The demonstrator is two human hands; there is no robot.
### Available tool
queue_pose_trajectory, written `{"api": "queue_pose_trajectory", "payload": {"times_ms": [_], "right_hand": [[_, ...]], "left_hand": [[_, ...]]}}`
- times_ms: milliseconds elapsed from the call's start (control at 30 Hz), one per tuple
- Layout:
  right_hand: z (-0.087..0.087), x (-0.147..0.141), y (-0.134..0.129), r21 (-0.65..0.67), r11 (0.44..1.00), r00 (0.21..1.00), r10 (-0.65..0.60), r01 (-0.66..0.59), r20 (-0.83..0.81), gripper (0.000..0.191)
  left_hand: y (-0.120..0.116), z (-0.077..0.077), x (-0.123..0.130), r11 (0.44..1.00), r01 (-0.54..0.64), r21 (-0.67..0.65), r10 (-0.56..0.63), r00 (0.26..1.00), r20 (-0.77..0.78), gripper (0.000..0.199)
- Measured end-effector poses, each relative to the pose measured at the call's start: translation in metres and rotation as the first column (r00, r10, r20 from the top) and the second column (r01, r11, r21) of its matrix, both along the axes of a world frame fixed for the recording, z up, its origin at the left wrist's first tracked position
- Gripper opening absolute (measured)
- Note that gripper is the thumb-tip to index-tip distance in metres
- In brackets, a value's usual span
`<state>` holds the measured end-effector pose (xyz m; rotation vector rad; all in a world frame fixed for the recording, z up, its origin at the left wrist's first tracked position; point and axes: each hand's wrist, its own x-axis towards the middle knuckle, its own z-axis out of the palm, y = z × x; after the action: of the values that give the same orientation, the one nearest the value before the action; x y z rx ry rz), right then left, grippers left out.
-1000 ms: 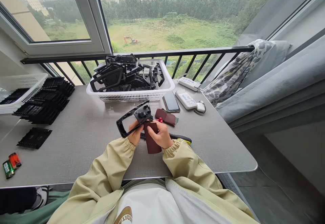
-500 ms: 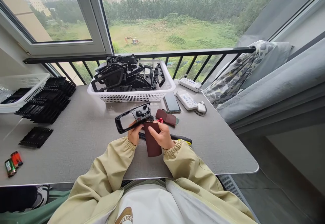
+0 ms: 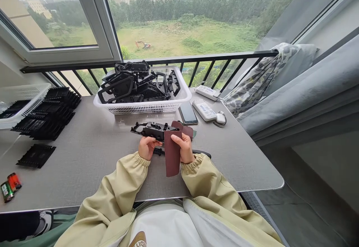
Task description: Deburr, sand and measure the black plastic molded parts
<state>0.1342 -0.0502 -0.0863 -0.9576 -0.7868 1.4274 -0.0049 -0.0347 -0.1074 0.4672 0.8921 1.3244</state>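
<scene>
My left hand [image 3: 147, 147] grips a black plastic frame part [image 3: 154, 130] from below, above the middle of the table. A dark red sheet [image 3: 172, 157] hangs upright from my right hand [image 3: 185, 148], with the thumb on its near face. The sheet's upper edge overlaps the right end of the black part; whether they touch is unclear. Behind my right hand lie more dark red pieces [image 3: 187, 130] with a green edge. A dark-handled tool [image 3: 202, 153] rests on the table, partly hidden by my right hand and the sheet.
A white basket [image 3: 146, 108] heaped with black parts stands at the back. Beside it are a phone [image 3: 188, 113] and white devices [image 3: 204, 110]. Stacked black panels [image 3: 47, 114], a second white basket [image 3: 39, 97] and red and green cylinders [image 3: 10, 186] are at the left.
The black part has been tipped from its open face to nearly edge-on. My right hand and the red sheet have moved slightly right, and the sheet now covers the part's right end.
</scene>
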Motion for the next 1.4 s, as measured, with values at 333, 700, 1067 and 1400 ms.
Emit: {"api": "queue_pose_trajectory", "payload": {"times_ms": [333, 700, 1067, 1400], "right_hand": [[-0.005, -0.002, -0.002, 0.037, 0.998, 0.998, 0.05, -0.051, 0.047, 0.029], [-0.001, 0.002, 0.0, 0.016, 0.994, 0.988, 0.108, -0.11, 0.113, 0.031], [-0.002, 0.0, 0.003, 0.065, 0.99, 0.897, 0.082, -0.122, 0.435, 0.032], [-0.001, -0.001, 0.002, 0.06, 0.989, 0.87, 0.092, -0.138, 0.485, 0.033]], "left_hand": [[-0.007, 0.007, 0.007, 0.978, 0.181, 0.1, -0.174, 0.982, -0.073, 0.022], [-0.001, 0.008, 0.003, 0.997, 0.056, 0.047, -0.059, 0.997, 0.051, 0.019], [0.001, -0.009, -0.002, 0.977, -0.032, 0.21, 0.078, 0.974, -0.212, 0.035], [0.002, -0.016, -0.004, 0.961, -0.014, 0.275, 0.087, 0.962, -0.258, 0.034]]}}
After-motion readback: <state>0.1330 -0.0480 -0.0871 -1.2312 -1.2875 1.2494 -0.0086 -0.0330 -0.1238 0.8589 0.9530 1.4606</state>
